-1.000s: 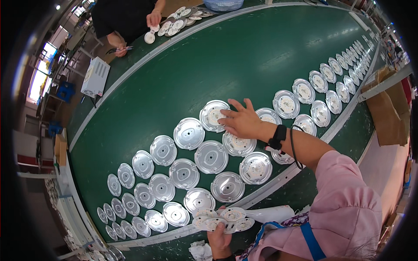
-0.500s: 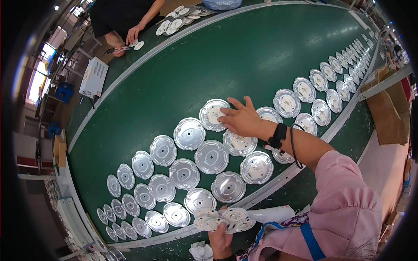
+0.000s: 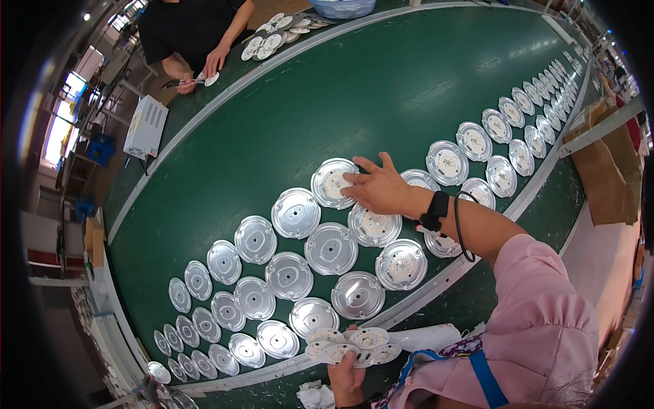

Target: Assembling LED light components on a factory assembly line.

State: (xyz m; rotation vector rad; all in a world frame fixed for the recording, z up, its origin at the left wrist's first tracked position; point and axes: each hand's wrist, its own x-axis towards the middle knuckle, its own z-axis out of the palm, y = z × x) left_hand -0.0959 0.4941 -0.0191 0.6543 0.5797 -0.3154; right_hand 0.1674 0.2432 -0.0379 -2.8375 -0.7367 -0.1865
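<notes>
My left hand (image 3: 348,379) is closed around several round white LED boards (image 3: 338,353), fanned out over the near rail of the bench. Farther in, my right hand (image 3: 383,189) rests with its fingers spread on the right part of a round silver metal plate (image 3: 324,194). Its fingertips touch the white LED board (image 3: 336,183) lying in that plate; the thumb is partly hidden. Beside the wrist, another metal plate (image 3: 374,225) also carries an LED board. To the left, bare metal plates (image 3: 296,213) lie in rows without boards.
Plates with boards (image 3: 447,163) run in rows toward the far right of the green bench (image 3: 272,129). Across the bench, a person's hands (image 3: 197,75) handle a white board and a pen-like tool beside a white box-shaped device (image 3: 146,127). A cardboard box (image 3: 606,163) stands right.
A metal plate with a dark, blurred hand beside it has appeared at the lower left corner. The other person's hands have come closer together. My own hands have barely moved.
</notes>
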